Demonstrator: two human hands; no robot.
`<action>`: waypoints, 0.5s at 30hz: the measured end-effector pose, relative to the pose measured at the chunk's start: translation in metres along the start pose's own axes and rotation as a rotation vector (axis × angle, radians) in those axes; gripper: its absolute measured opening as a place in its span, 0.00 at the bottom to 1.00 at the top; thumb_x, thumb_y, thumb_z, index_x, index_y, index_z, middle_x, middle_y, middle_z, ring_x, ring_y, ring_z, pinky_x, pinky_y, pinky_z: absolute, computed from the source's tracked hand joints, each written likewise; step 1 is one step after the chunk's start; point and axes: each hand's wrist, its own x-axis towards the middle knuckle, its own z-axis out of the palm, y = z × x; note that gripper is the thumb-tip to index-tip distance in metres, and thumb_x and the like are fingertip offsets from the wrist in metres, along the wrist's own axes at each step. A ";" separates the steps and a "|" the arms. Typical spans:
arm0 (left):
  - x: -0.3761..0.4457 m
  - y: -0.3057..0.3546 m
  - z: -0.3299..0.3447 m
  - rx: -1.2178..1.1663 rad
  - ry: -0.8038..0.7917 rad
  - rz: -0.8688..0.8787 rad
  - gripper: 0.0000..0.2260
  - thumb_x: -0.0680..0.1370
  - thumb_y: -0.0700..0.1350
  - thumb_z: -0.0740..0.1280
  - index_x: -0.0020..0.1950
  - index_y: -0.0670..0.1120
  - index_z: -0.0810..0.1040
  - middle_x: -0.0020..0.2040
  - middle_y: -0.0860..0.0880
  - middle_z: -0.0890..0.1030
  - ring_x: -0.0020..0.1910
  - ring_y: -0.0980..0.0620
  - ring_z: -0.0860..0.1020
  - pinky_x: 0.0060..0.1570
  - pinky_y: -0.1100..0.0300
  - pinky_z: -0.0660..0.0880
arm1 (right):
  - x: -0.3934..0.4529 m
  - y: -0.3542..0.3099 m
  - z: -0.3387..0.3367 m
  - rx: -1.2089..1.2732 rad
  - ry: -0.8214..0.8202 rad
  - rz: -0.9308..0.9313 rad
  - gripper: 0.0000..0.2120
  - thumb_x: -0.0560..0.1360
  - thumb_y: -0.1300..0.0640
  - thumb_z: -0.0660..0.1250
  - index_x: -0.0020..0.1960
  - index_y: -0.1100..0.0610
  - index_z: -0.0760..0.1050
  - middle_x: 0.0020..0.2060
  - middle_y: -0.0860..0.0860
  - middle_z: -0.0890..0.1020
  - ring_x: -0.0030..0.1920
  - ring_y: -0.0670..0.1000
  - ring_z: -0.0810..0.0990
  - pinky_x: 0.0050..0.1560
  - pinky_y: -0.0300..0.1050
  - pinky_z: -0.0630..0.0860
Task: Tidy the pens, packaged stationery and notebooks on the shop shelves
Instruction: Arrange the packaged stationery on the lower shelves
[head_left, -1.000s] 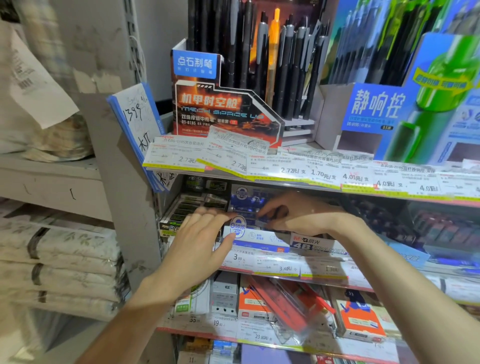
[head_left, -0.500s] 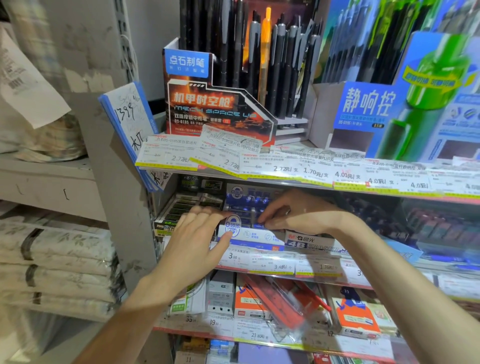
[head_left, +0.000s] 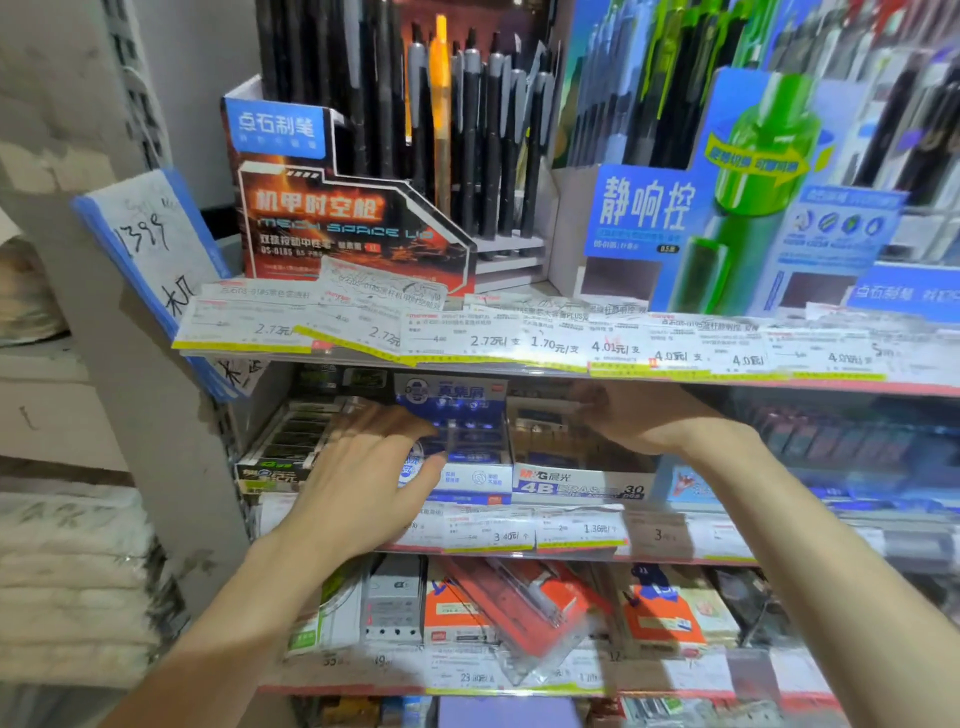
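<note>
On the middle shelf stands a blue display box (head_left: 467, 457) of small packaged items. A white 4B eraser box (head_left: 576, 486) sits to its right and a green-and-black box (head_left: 280, 447) to its left. My left hand (head_left: 363, 467) lies flat, fingers spread, against the blue box's left front corner. My right hand (head_left: 639, 415) reaches under the upper shelf, above the eraser box. Its fingers are curled and blurred, so I cannot make out whether it holds anything. Black pens stand in an orange-and-black display (head_left: 322, 208) on the top shelf.
A blue-and-green pen display (head_left: 727, 208) fills the top right. Price labels (head_left: 519, 343) hang along the upper shelf edge. Orange blister packs (head_left: 519, 608) lie askew on the lower shelf. A blue folder with a handwritten note (head_left: 150, 244) leans at the left upright, beside stacked white bundles (head_left: 67, 571).
My right hand has left the blue box and moved right, over the eraser box. My left hand stays at the blue box's left front. The view has moved closer.
</note>
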 end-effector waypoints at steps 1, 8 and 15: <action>0.002 0.000 0.001 0.001 -0.019 -0.004 0.23 0.76 0.63 0.53 0.59 0.53 0.79 0.54 0.53 0.81 0.56 0.46 0.77 0.52 0.52 0.74 | -0.002 0.001 0.000 -0.028 -0.013 -0.013 0.09 0.80 0.54 0.64 0.59 0.53 0.79 0.53 0.47 0.81 0.57 0.53 0.79 0.58 0.44 0.74; 0.004 -0.001 0.005 0.031 -0.015 0.021 0.22 0.77 0.62 0.52 0.54 0.54 0.80 0.52 0.54 0.81 0.54 0.48 0.76 0.51 0.54 0.71 | -0.003 -0.006 0.003 0.167 -0.168 -0.078 0.05 0.74 0.53 0.73 0.50 0.48 0.85 0.47 0.42 0.86 0.48 0.44 0.83 0.49 0.34 0.77; 0.002 -0.001 0.005 0.022 -0.015 0.003 0.21 0.77 0.63 0.52 0.54 0.55 0.80 0.53 0.55 0.80 0.54 0.49 0.77 0.51 0.54 0.71 | -0.001 -0.005 0.007 0.172 -0.206 -0.114 0.06 0.74 0.57 0.72 0.48 0.47 0.85 0.44 0.41 0.85 0.42 0.37 0.81 0.38 0.24 0.70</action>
